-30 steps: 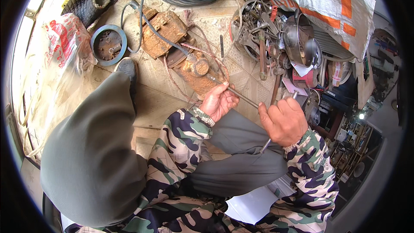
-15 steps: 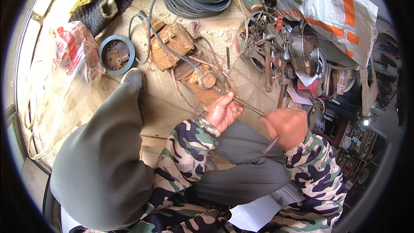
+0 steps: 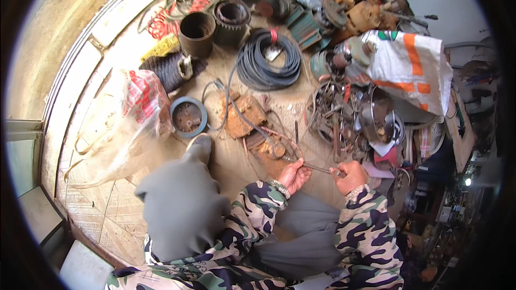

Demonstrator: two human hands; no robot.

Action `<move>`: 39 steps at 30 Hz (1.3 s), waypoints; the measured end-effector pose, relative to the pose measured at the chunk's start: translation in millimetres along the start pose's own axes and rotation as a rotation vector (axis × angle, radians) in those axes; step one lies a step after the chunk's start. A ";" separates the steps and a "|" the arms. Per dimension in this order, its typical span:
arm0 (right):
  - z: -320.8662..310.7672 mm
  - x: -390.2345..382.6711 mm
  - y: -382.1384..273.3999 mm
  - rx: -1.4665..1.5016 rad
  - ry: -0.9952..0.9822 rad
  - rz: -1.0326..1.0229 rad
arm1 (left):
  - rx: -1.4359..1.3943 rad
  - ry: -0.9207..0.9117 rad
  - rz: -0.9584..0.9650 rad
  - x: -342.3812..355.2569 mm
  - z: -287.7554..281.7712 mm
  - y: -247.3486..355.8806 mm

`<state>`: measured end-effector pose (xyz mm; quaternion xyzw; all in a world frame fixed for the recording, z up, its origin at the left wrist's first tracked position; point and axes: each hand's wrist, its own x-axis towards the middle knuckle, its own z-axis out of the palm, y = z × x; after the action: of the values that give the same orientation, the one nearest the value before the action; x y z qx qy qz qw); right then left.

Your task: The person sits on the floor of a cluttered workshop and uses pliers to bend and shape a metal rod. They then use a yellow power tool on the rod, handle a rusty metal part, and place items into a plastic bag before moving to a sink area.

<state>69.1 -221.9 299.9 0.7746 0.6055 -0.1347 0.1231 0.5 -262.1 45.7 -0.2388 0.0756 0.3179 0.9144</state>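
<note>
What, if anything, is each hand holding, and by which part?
A metal rod: the left hand holds its shaft, the right hand its end farther from the rusty machine.

Between the shoe (image 3: 200,146) and the rusty machine (image 3: 253,108), a hand could pass low over the floor (image 3: 224,165). From above, the dark cable (image 3: 243,116) is an obstacle; to the right, the metal rod (image 3: 318,169) and the heap of metal tools (image 3: 336,121) stand in the way.

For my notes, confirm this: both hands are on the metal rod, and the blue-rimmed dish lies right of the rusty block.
Wrong side: in the head view, the blue-rimmed dish lies left of the rusty block. The left hand and right hand are both on the metal rod.
</note>
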 end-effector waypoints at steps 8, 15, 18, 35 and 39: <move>-14.6 -47.4 -8.9 -0.317 0.067 -0.629 | -0.145 -0.131 -0.190 -30.9 20.4 10.9; -19.1 -59.2 5.9 -0.323 0.149 -0.741 | -0.131 -0.177 -0.054 -45.4 28.0 14.7; -14.3 -42.4 -4.8 -0.339 0.171 -0.809 | -0.161 -0.168 -0.002 -45.3 19.9 21.9; -16.7 11.3 -52.4 -0.418 0.181 -1.096 | -0.380 -0.256 0.085 -39.9 14.5 37.0; -29.7 15.9 -62.9 -0.523 0.119 -1.146 | -0.387 -0.248 0.073 -40.7 22.8 33.5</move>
<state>13.5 -182.0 320.3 0.2778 0.9429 0.0163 0.1829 -52.4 -250.4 64.5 -0.3659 -0.0911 0.3862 0.8418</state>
